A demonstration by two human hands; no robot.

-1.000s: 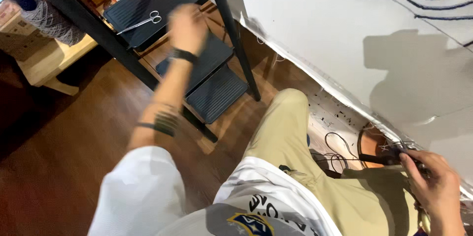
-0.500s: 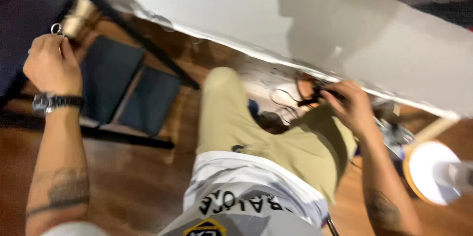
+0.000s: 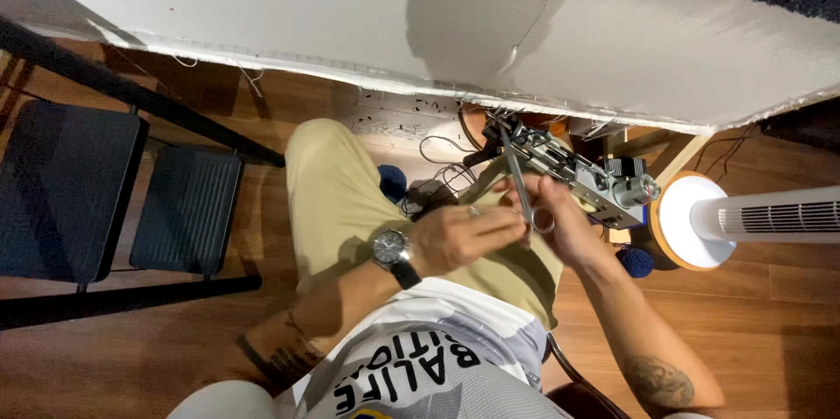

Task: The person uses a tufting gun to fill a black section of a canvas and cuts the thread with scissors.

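Left hand (image 3: 459, 235) now grips the scissors (image 3: 523, 187) at the lap, having come across from the black steps (image 3: 122, 200) at left. Right hand (image 3: 560, 226) stays closed on the tufting gun (image 3: 573, 172). Scissor tips point at the gun's nose, just below the white cloth (image 3: 367, 17); trimming appears imminent.

The single head camera looked steeply down from above the person's chest, close over the lap and both hands. It faced forward toward the lower edge of the stretched white cloth (image 3: 350, 17), which ran across the top of the view. The wooden floor (image 3: 770, 331) filled the lower corners; no second view shared the scene.
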